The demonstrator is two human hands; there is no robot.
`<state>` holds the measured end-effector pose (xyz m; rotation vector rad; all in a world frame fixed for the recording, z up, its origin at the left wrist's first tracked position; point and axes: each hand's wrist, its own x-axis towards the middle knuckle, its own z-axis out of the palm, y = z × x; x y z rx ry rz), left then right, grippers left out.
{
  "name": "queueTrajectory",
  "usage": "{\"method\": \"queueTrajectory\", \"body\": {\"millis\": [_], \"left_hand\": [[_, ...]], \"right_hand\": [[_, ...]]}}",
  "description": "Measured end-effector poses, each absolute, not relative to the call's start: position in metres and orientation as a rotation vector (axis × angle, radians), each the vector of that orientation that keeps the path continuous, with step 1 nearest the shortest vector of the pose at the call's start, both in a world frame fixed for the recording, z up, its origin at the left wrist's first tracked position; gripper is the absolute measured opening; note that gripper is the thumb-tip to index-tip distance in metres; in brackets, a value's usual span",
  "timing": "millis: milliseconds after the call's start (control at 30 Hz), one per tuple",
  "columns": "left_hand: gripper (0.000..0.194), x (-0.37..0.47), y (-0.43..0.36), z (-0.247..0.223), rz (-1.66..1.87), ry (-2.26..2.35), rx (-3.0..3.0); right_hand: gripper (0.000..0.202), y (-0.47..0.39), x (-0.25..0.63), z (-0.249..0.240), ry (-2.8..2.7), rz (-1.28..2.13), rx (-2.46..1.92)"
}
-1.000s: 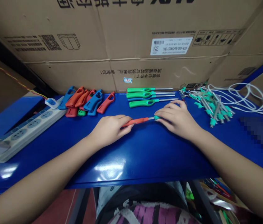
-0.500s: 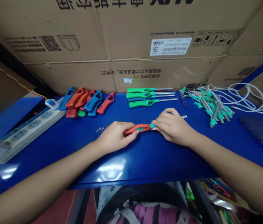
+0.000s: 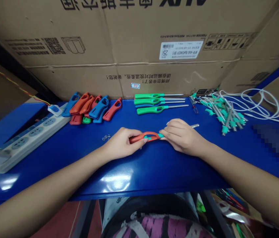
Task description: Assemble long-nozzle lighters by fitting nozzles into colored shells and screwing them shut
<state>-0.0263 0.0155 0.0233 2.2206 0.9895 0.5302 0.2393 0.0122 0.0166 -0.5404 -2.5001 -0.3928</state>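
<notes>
Between my two hands lies a long-necked lighter (image 3: 151, 134) with an orange-red handle, a teal trigger piece and a metal tube. My left hand (image 3: 123, 142) is closed round the handle's rear end, thumb along its near side. My right hand (image 3: 182, 136) grips the teal collar and tube; the metal tip pokes out beyond its knuckles. Most of the tube is hidden under that hand. Just left of my left hand are several tiny screws (image 3: 106, 137) on the blue table (image 3: 154, 172).
Several coloured lighter handles (image 3: 99, 109) are heaped at back left beside a power strip (image 3: 35, 132). Green lighters (image 3: 151, 110) lie at back centre. Metal tubes with teal parts (image 3: 228, 114) and a white cable (image 3: 263, 99) fill the back right. A cardboard box (image 3: 119, 39) stands behind.
The orange lighter has shifted slightly, and more of its teal trigger shows in the handle opening. My right hand has dropped a little; both hands keep their grip.
</notes>
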Motion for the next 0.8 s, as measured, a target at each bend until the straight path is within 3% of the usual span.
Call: {"method": "queueTrajectory", "body": {"millis": [100,300,800], "left_hand": [[0.025,-0.0303,0.0163,0.0245,0.610,0.987,2.572],[0.028,-0.0310,0.0152,0.0247,0.642,0.964,2.928],[0.031,-0.0329,0.0169,0.0203,0.601,0.878,3.001]], "right_hand": [[0.017,0.0122,0.2356,0.0173,-2.497,-0.361,-0.656],[0.023,0.0109,0.2353,0.0237,-2.545,-0.301,-0.831],[0.029,0.0102,0.2376,0.0212,-2.624,-0.201,-0.862]]}}
